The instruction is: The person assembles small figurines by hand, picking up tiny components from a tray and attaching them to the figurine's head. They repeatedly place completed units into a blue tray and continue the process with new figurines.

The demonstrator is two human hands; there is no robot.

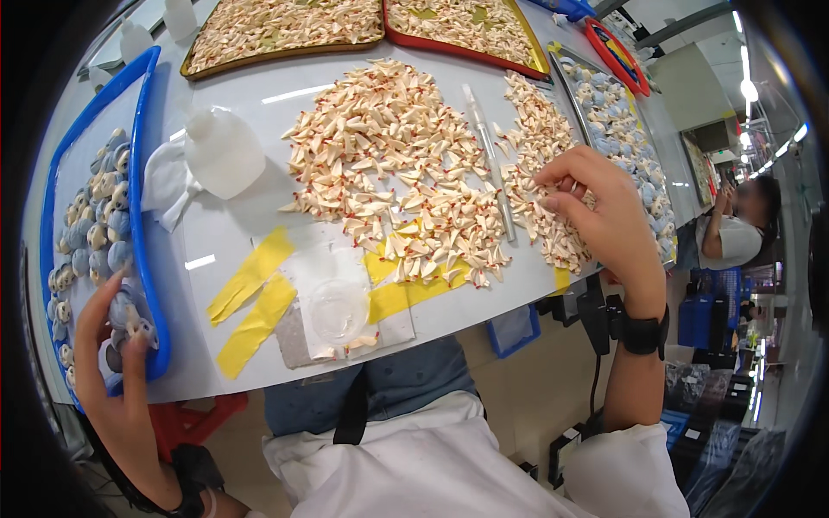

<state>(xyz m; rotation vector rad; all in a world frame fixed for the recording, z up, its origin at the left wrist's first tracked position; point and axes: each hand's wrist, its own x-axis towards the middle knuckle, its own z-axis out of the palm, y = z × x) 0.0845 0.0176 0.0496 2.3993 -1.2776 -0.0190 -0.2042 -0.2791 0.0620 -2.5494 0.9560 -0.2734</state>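
Note:
My left hand [117, 345] is inside the blue-rimmed tray [160, 259] at the left, its thumb and fingers closed around a small blue-and-white figurine [128, 315]. More such figurines [99, 211] lie in the tray beside it. On the other side, my right hand [604, 207] hovers over a narrow pile of small cream pointed pieces with red tips [553, 233]. Its thumb and index finger are bent toward each other in a pinch; whatever is between them is too small to make out. A larger heap of the same pieces [380, 155] spreads over the middle of the table.
A clear tube [490, 164] divides the two piles. Left of the heap stand a translucent white bottle [224, 155] and a white cloth [168, 181]. A round clear dish [338, 311] sits near the front edge. Trays of cream pieces [285, 34] and figurines [613, 112] line the back and right.

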